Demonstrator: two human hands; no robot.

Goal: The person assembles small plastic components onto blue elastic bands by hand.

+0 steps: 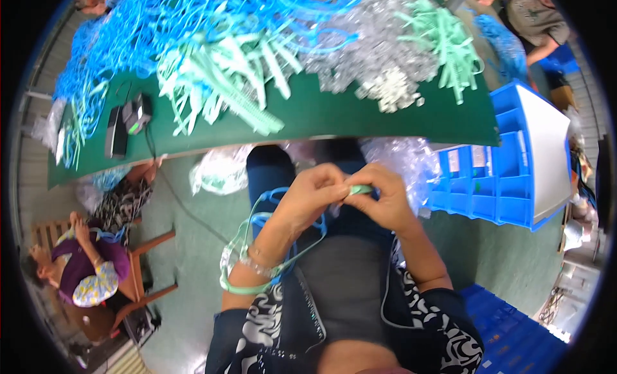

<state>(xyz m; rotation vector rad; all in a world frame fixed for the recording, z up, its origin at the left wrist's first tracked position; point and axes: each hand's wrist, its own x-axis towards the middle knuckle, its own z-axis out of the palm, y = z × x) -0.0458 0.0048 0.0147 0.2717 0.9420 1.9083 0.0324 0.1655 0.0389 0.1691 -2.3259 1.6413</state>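
Over my lap, my left hand (316, 192) and my right hand (384, 195) meet with fingertips touching. A short piece of pale green strap (361, 189) is pinched in my right hand, curled between thumb and forefinger. My left thumb and forefinger press together at its left end; what lies inside that pinch is hidden. Around my left forearm hang a pale green strap loop (247, 289) and blue cord loops (262, 218), with small clear plastic parts on them.
Ahead, a green table (299, 113) carries blue cords (193, 14), pale green straps (222, 78), clear plastic parts (369, 33), small white pieces (392, 91) and a black device (136, 113). Blue crates (479, 213) stand at right. A seated person (87, 264) is at left, another person at upper right.
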